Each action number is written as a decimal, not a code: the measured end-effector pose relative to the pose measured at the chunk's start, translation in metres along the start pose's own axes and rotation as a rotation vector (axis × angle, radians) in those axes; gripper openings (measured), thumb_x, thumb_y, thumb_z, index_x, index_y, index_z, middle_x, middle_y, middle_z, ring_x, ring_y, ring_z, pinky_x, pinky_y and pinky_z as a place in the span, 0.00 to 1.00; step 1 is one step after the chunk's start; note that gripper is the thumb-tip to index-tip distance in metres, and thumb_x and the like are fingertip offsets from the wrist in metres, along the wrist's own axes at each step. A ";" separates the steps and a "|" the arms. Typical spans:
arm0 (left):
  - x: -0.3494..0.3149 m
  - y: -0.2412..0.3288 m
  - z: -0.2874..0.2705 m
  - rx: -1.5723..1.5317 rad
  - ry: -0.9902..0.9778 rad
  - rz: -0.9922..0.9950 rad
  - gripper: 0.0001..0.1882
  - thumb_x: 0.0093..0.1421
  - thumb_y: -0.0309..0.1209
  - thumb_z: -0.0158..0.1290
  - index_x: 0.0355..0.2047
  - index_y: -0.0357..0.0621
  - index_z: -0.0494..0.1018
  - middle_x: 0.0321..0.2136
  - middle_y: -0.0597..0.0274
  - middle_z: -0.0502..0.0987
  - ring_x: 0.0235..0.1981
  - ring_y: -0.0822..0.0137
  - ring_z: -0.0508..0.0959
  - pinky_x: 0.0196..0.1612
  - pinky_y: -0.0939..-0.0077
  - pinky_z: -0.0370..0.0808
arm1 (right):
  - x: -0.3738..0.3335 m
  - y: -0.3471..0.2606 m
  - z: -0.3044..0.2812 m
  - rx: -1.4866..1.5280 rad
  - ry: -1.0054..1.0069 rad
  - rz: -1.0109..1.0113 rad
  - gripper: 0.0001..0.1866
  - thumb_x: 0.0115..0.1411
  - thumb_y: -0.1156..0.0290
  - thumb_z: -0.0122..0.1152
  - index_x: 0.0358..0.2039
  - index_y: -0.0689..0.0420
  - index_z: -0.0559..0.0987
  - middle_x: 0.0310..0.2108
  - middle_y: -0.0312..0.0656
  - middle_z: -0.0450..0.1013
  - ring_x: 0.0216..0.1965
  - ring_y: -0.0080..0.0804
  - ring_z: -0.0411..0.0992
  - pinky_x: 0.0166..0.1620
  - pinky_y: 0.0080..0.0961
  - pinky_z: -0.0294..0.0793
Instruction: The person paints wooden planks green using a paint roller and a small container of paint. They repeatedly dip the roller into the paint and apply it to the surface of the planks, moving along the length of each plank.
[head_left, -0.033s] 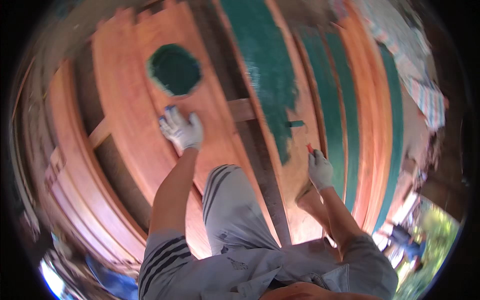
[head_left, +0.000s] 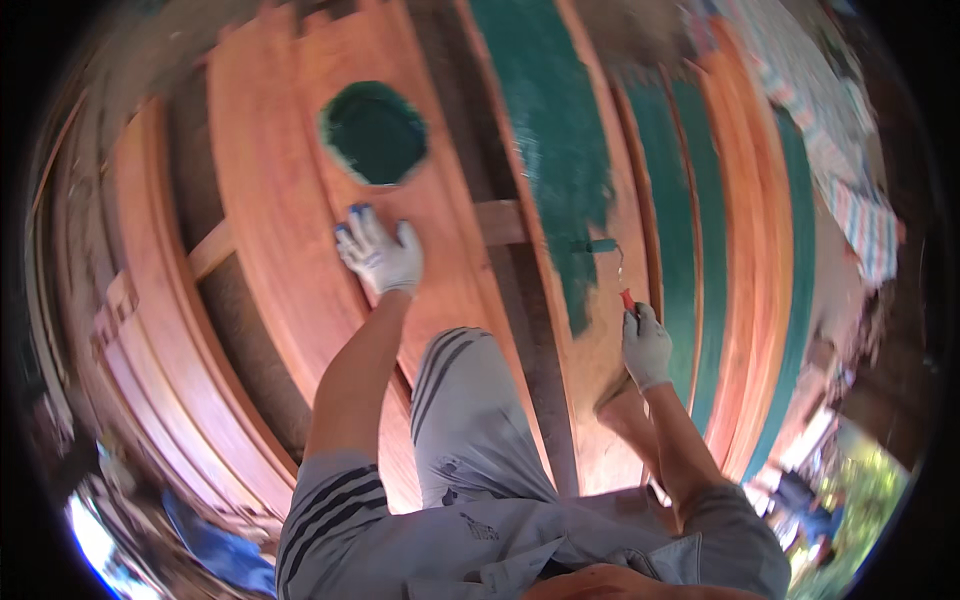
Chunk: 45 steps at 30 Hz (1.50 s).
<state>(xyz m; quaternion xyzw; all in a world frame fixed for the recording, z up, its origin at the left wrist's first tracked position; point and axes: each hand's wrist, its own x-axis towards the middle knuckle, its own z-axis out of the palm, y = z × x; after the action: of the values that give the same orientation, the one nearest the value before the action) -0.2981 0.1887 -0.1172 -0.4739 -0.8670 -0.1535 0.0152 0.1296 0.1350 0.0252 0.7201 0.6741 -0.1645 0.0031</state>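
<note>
My right hand (head_left: 647, 347), in a white glove, is closed around the red handle of a small paint roller (head_left: 602, 246). The roller's green sleeve rests at the ragged edge of wet green paint on a wooden board (head_left: 609, 350), which is bare wood toward me. My left hand (head_left: 388, 258), in a white glove with blue fingertips, lies with fingers spread on an unpainted reddish board (head_left: 265, 200). Just beyond its fingers stands an open tub of dark green paint (head_left: 375, 135), its rim smeared green.
More boards lie on both sides, some painted, such as a green board (head_left: 665, 200), others bare, like a narrow board (head_left: 150, 200) at left. Dark gaps separate several boards. A striped sheet (head_left: 865, 235) lies at far right. A person (head_left: 810, 510) shows at lower right.
The whole view has shifted slightly, so boards and tub sit farther right in it. The roller stays at the paint's edge in my right hand; my left hand remains on the board.
</note>
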 end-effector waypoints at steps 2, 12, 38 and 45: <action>-0.003 -0.005 0.000 -0.053 0.011 -0.016 0.41 0.63 0.47 0.56 0.71 0.40 0.61 0.74 0.48 0.58 0.74 0.30 0.51 0.74 0.34 0.45 | 0.029 -0.064 -0.025 0.108 0.011 -0.079 0.14 0.69 0.62 0.57 0.52 0.53 0.75 0.27 0.51 0.80 0.29 0.55 0.80 0.34 0.50 0.78; 0.008 -0.005 -0.004 -0.163 -0.141 -0.116 0.42 0.62 0.47 0.56 0.72 0.40 0.58 0.75 0.49 0.54 0.75 0.29 0.47 0.73 0.30 0.41 | 0.174 -0.333 -0.007 -0.030 0.056 -0.781 0.09 0.64 0.66 0.60 0.42 0.53 0.75 0.32 0.46 0.80 0.30 0.49 0.80 0.33 0.45 0.78; 0.011 -0.009 -0.007 -0.275 -0.060 -0.119 0.37 0.61 0.44 0.56 0.68 0.42 0.66 0.72 0.54 0.61 0.73 0.32 0.52 0.71 0.31 0.48 | 0.214 -0.343 0.040 0.069 0.115 -0.654 0.11 0.64 0.65 0.62 0.44 0.55 0.83 0.35 0.46 0.82 0.37 0.44 0.82 0.41 0.41 0.78; 0.086 0.000 -0.066 -0.547 -0.143 -0.346 0.24 0.65 0.44 0.54 0.55 0.43 0.77 0.36 0.50 0.84 0.43 0.45 0.82 0.51 0.47 0.74 | 0.192 -0.318 0.008 0.975 -0.406 -0.010 0.11 0.68 0.70 0.64 0.49 0.60 0.84 0.26 0.31 0.76 0.23 0.13 0.68 0.26 0.15 0.64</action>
<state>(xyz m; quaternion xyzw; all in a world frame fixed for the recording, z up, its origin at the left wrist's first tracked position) -0.3537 0.2406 -0.0391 -0.3156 -0.8601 -0.3474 -0.1996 -0.1741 0.3479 0.0405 0.5883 0.5087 -0.5951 -0.2025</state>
